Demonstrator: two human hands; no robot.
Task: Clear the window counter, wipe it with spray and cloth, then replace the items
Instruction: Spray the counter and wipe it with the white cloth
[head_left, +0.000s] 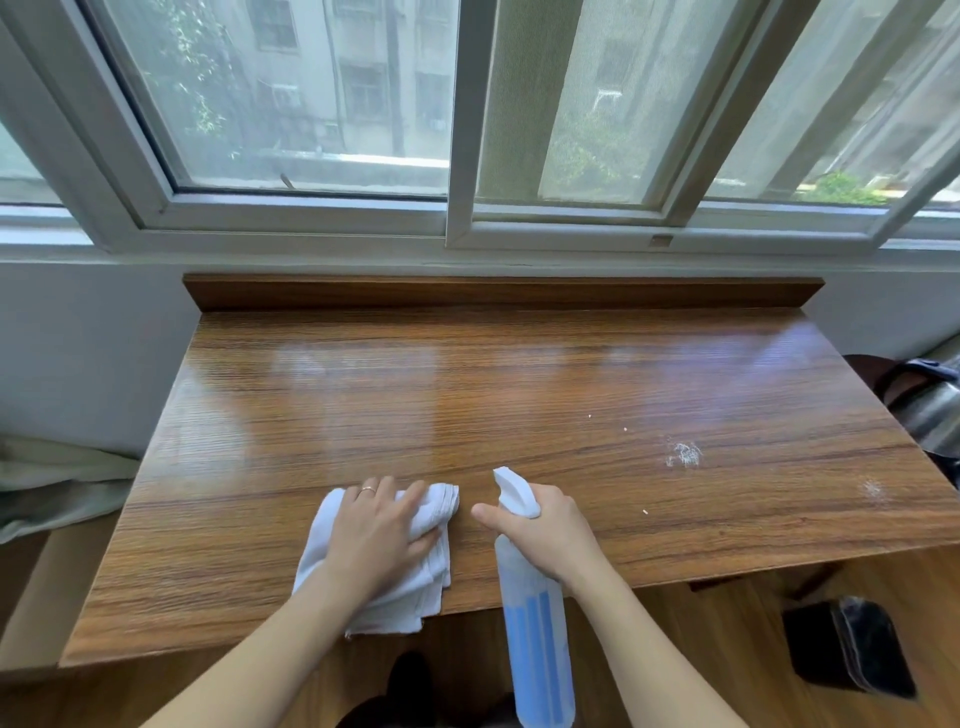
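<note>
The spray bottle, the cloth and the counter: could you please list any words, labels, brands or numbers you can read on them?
None can be read.
Spray bottle in the right hand: blue vertical stripes only, no legible lettering.
Cloth under the left hand: plain white, no tag showing.
Counter: bare wood grain with white specks, no marking.

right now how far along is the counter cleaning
Done: the counter carries no items, so clearing looks finished. In hand: the left hand presses the white cloth near the front edge, and the right hand grips the spray bottle. Left: white smudges and specks on the right side need wiping, then the items go back.
</note>
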